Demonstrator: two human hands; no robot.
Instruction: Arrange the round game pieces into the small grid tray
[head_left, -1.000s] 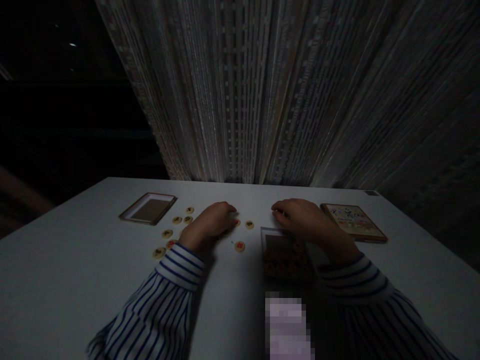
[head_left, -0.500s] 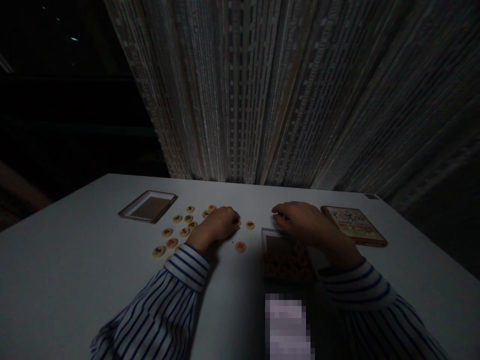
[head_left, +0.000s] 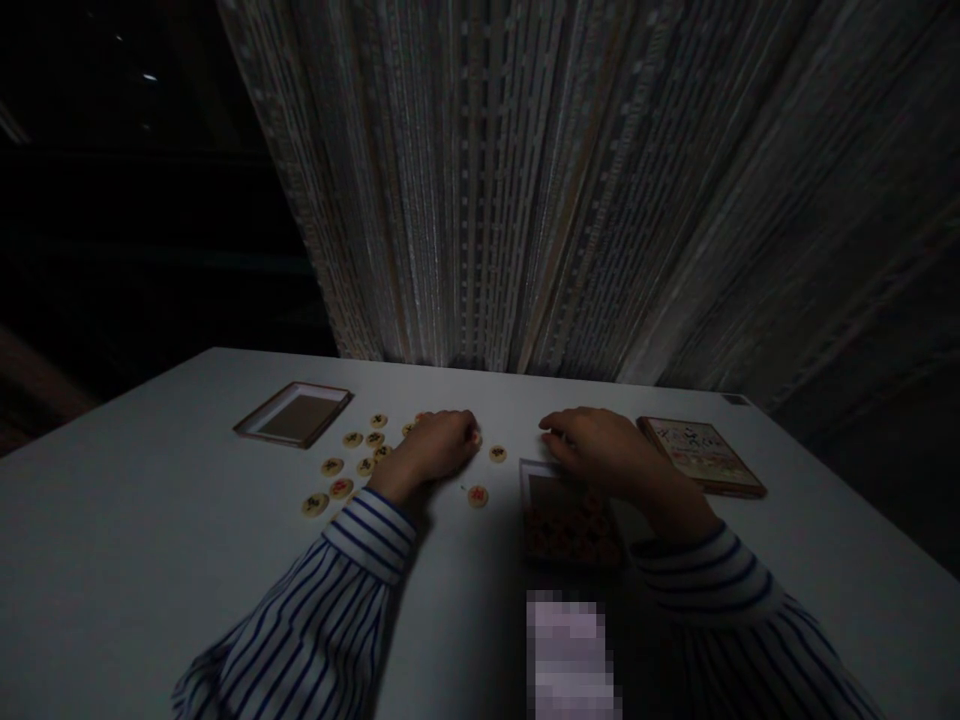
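My left hand (head_left: pixel 435 447) is closed over the table, with a round Chinese chess piece (head_left: pixel 477 438) showing at its fingertips. Left of it, and partly behind the wrist, lie several more wooden pieces (head_left: pixel 332 467) with black or red characters. To its right are a black-marked piece (head_left: pixel 498 454) and a red-marked piece (head_left: pixel 478 496). My right hand (head_left: pixel 604 450) hovers over the far edge of an open box (head_left: pixel 524 510), thumb and fingers apart, holding nothing visible. Rows of pieces (head_left: pixel 570 540) fill the box's near part, in shadow.
An empty shallow tray (head_left: pixel 300 415) lies at the far left. A flat box or lid with a printed picture (head_left: pixel 701 455) lies right of my right hand. Beaded curtains (head_left: pixel 487 200) hang behind the white table (head_left: pixel 112 520). A pixelated patch covers the near middle.
The view has shifted slightly. My left fingers have turned a little, so the piece at their tips shows more. My right hand stays nearly in place.
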